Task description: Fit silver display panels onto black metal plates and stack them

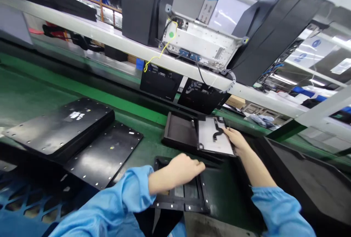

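My left hand (183, 169) rests palm down, fingers curled, on a small black metal frame (179, 197) with screw holes lying on the green belt near me. My right hand (236, 140) reaches farther out and touches the right edge of a pale grey panel (212, 140) carrying a black curved bracket; I cannot tell whether it grips the panel. That panel lies over the right half of a shallow black tray (179, 131). Both arms wear light blue sleeves.
Two large black plates with rivets (63, 125) (105, 154) lie on the green conveyor (33, 94) at left. A large black housing (309, 182) sits at right. Overhead, a white rail (153, 59) carries black monitors and a white chassis (201, 45) with cables. Blue pallet grid at lower left.
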Demonstrator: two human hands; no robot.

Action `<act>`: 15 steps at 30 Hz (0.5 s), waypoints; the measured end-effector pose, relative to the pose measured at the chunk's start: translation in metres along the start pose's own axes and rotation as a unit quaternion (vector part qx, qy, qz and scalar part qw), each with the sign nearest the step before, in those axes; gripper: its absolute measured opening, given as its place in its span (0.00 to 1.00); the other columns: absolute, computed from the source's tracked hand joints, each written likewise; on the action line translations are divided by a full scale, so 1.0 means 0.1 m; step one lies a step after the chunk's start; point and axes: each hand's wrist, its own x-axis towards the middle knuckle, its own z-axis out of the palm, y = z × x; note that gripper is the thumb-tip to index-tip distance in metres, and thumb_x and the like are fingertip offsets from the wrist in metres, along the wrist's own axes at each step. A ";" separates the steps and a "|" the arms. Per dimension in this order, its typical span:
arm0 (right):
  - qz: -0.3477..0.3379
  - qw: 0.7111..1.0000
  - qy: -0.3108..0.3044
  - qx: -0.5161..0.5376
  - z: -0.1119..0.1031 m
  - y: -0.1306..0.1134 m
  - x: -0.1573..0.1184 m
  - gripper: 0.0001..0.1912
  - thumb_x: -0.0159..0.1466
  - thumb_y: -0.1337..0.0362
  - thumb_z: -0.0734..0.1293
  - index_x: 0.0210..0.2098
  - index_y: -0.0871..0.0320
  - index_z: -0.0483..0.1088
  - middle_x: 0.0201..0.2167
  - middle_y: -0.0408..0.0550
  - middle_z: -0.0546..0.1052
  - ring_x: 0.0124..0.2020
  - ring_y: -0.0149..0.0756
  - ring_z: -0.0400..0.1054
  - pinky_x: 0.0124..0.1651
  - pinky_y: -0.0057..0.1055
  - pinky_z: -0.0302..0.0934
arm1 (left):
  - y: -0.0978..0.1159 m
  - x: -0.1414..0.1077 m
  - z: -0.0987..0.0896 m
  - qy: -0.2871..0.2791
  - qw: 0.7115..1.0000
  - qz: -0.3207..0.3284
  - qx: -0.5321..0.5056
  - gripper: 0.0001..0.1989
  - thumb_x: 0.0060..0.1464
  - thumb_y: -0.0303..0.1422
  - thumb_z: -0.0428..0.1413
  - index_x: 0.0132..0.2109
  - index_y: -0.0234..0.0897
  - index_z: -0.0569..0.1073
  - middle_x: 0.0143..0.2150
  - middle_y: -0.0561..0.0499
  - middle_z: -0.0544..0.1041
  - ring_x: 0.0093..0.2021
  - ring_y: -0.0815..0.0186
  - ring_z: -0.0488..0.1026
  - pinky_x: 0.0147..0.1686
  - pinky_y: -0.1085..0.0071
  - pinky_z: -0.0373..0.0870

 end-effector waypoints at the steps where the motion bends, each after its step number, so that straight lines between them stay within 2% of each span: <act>1: 0.018 1.000 -0.010 0.000 0.17 0.02 0.18 0.14 0.71 0.54 0.76 0.41 0.59 0.79 0.31 0.53 0.84 0.31 0.42 0.80 0.34 0.34 0.76 | 0.07 -0.05 0.05 0.002 1.000 0.007 0.009 0.10 0.73 0.28 0.55 0.59 0.34 0.73 0.43 0.50 0.85 0.38 0.58 0.86 0.31 0.62 0.75; 5: 0.082 0.995 -0.048 -0.025 0.78 0.04 0.74 0.11 0.75 0.59 0.74 0.44 0.61 0.79 0.36 0.47 0.83 0.33 0.35 0.79 0.38 0.33 0.76 | 0.26 -0.20 0.17 0.035 0.998 0.016 0.041 0.12 0.74 0.30 0.54 0.60 0.31 0.71 0.44 0.50 0.84 0.36 0.60 0.84 0.31 0.60 0.74; 8: 0.113 0.991 -0.061 -0.044 0.97 0.05 1.04 0.11 0.76 0.57 0.74 0.49 0.60 0.78 0.42 0.45 0.82 0.36 0.34 0.78 0.40 0.34 0.77 | 0.29 -0.23 0.20 0.049 0.998 0.020 0.044 0.12 0.74 0.31 0.54 0.59 0.30 0.72 0.44 0.49 0.84 0.35 0.60 0.83 0.29 0.61 0.73; 11: 0.135 0.988 -0.065 -0.047 0.88 0.09 1.24 0.13 0.76 0.56 0.73 0.51 0.60 0.77 0.44 0.47 0.81 0.37 0.35 0.78 0.40 0.35 0.77 | 0.29 -0.23 0.22 0.055 0.997 0.018 0.047 0.13 0.74 0.31 0.54 0.60 0.30 0.72 0.44 0.49 0.84 0.35 0.61 0.83 0.28 0.61 0.72; 15: 0.154 0.986 -0.054 -0.046 0.41 0.23 1.27 0.15 0.77 0.53 0.72 0.51 0.60 0.78 0.42 0.47 0.82 0.36 0.35 0.79 0.41 0.35 0.77 | 0.28 -0.22 0.28 0.067 0.996 0.017 0.055 0.14 0.73 0.32 0.56 0.60 0.30 0.73 0.46 0.45 0.85 0.35 0.61 0.83 0.27 0.61 0.71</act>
